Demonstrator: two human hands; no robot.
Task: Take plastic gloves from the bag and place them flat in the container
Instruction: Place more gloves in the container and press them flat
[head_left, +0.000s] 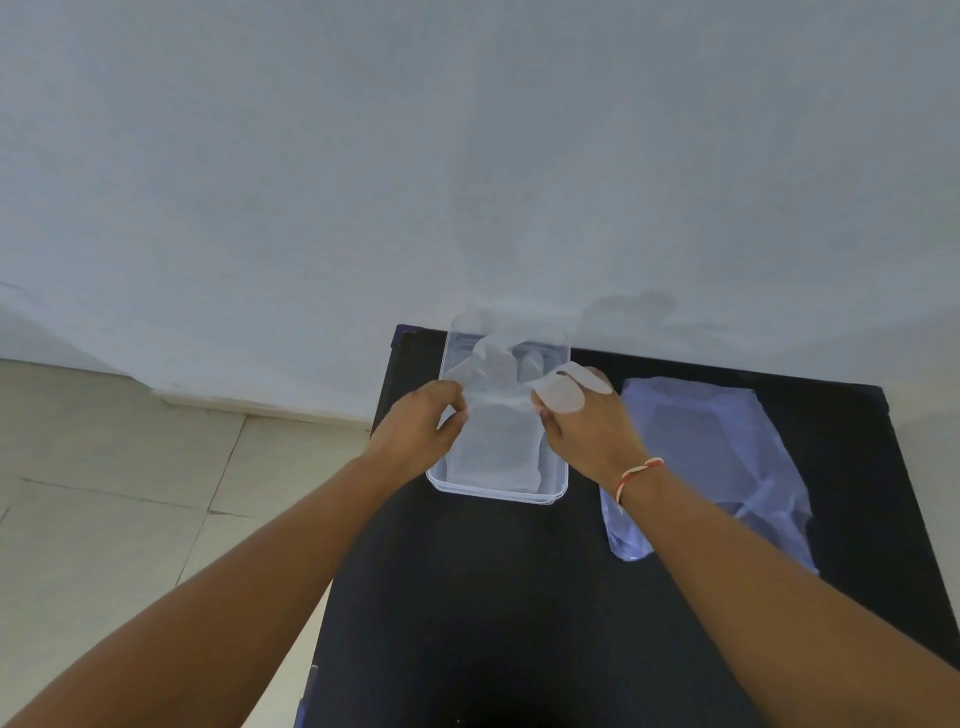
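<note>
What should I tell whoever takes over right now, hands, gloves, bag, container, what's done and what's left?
Left hand: pinches one side of a plastic glove.
Right hand: pinches the other side; the glove's fingers drape over it.
The glove is stretched between both hands above the clear container on the black table.
Bag: lies flat on the table, to the right of the container.
Done: gloves already lie flat in the container.
Left: lower this glove in flat; whether the bag holds more cannot be told.
</note>
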